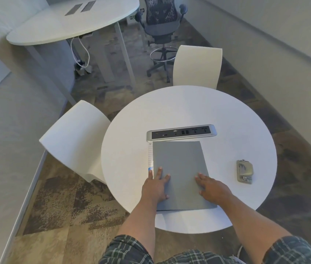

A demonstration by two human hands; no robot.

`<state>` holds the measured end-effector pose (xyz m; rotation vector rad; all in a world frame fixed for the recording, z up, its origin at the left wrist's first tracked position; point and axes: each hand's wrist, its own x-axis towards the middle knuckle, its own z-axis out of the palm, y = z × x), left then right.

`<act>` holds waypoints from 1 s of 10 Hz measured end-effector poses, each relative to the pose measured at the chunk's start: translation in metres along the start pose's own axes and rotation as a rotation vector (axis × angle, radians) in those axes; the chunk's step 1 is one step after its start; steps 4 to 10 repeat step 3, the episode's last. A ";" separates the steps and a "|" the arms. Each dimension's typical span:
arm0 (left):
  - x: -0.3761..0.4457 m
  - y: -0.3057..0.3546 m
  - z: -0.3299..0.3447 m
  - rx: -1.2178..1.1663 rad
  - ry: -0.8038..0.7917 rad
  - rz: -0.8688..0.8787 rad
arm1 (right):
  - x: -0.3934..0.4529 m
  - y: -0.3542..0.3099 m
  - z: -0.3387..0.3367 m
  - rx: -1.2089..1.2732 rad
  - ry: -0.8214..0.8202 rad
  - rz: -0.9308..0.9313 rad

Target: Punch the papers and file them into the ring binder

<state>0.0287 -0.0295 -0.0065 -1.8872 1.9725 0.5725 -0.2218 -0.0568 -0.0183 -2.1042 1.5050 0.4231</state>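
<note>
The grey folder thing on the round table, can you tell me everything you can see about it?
The flat grey ring binder lies closed on the round white table, just below the silver power socket strip. Its cover looks matte and plain. A lined white spine label with a blue mark shows along its left edge. The left hand and right hand rest flat on its near end, fingers spread.

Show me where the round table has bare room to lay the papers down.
The round white table is bare beyond the silver power outlet strip, and along its left edge beside the grey ring binder. A smaller patch lies between binder and grey metal hole punch. Crowded: the near middle, under left hand and right hand.
</note>
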 end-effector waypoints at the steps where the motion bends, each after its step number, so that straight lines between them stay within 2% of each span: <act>1: 0.001 0.000 -0.006 -0.003 0.015 -0.003 | -0.003 0.000 -0.007 0.006 -0.021 -0.005; 2: 0.000 0.003 -0.023 -0.024 0.029 -0.014 | -0.007 -0.003 -0.025 0.033 -0.023 0.012; 3: 0.002 0.005 -0.050 0.034 0.126 0.032 | -0.004 -0.005 -0.050 -0.065 0.124 -0.042; 10: 0.002 0.005 -0.050 0.034 0.126 0.032 | -0.004 -0.005 -0.050 -0.065 0.124 -0.042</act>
